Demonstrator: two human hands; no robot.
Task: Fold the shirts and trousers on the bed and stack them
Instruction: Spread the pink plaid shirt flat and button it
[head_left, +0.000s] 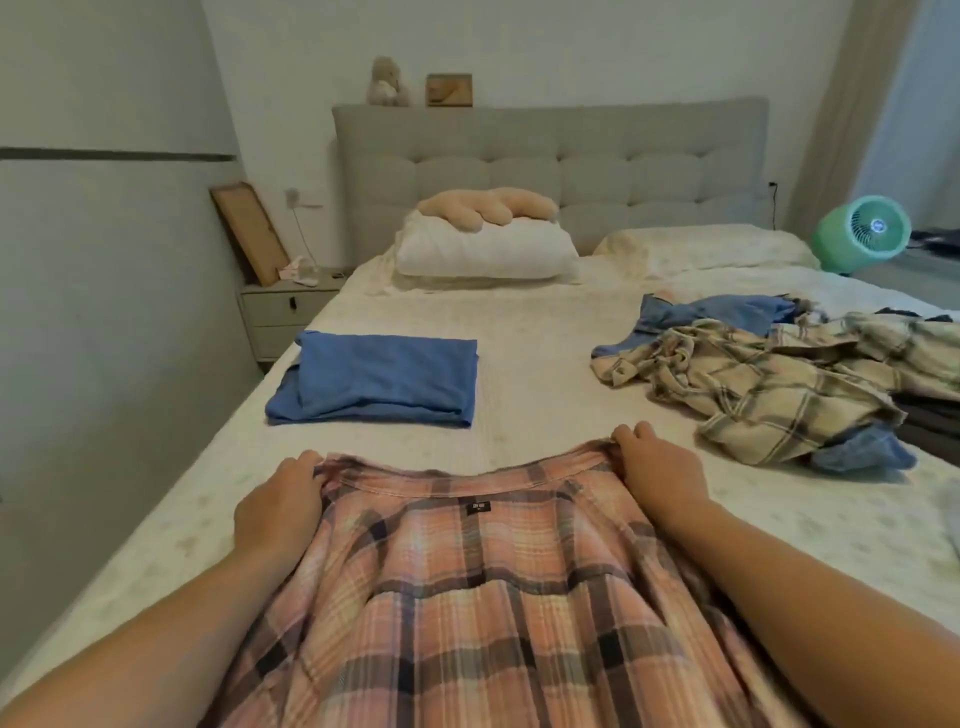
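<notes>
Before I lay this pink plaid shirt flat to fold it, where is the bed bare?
Bare sheet lies between the folded blue garment and the unfolded heap, from the pink plaid shirt to the pillow. The right side is crowded.

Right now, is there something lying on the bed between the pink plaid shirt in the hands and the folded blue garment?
Nothing visible: only bare sheet lies between the pink plaid shirt and the folded blue garment. The unfolded pile sits off to the right.
</notes>
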